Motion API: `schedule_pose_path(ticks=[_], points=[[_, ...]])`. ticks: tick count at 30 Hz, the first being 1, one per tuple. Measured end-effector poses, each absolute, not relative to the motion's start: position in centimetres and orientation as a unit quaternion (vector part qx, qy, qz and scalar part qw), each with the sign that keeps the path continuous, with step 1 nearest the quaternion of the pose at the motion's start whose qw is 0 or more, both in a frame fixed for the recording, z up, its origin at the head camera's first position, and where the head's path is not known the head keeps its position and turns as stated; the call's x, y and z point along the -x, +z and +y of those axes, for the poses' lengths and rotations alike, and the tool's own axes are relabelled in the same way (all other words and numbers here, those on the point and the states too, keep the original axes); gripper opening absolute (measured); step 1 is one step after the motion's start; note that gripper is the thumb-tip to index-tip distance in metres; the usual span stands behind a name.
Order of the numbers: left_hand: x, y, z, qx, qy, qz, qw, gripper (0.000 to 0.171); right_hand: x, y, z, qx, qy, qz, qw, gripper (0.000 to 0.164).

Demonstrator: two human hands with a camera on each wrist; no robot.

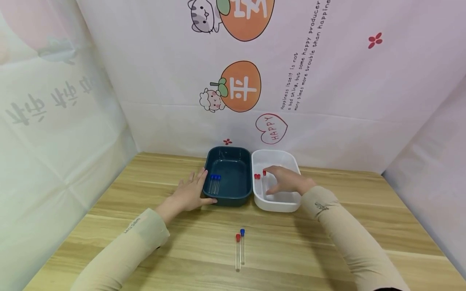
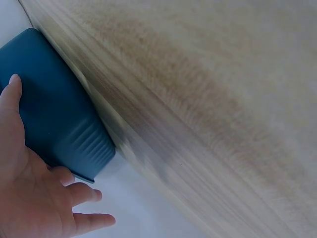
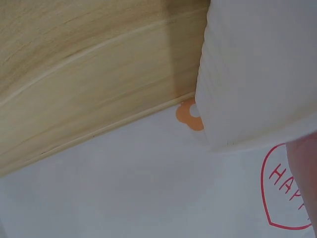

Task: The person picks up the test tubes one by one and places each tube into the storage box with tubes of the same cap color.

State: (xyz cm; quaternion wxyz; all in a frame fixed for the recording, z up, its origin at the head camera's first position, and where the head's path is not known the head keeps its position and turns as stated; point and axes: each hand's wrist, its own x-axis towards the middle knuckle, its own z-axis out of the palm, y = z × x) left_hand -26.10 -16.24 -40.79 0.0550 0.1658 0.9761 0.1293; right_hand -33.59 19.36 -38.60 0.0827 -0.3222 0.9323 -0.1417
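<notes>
In the head view, my left hand [image 1: 190,193] rests against the left side of a dark teal bin [image 1: 233,201], fingers spread and the thumb at its front wall. Three blue-capped test tubes [image 1: 214,185] lie side by side in that bin. My right hand [image 1: 287,180] reaches into a white bin [image 1: 274,206] and holds a red-capped test tube [image 1: 264,182] lengthwise between finger and thumb. Beside it lie two more tubes with red caps [image 1: 257,176]. The left wrist view shows my left palm and fingers at the teal bin's wall [image 2: 54,99].
One red-capped tube [image 1: 238,254] and one blue-capped tube [image 1: 242,247] lie together on the wooden table [image 1: 196,250], in front of the bins. The bins stand side by side near the printed back curtain [image 1: 174,125]. The right wrist view shows mostly the white bin's outer wall [image 3: 257,74].
</notes>
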Motion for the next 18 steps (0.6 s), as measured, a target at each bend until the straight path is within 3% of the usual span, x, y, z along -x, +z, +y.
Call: schedule_pose_path(ticks=[18], points=[[26.2, -40.7, -16.3, -0.166, 0.131, 0.976, 0.054, 0.11, 34.9, -39.9, 19.2, 0.29, -0.142, 0.938, 0.122, 0.083]])
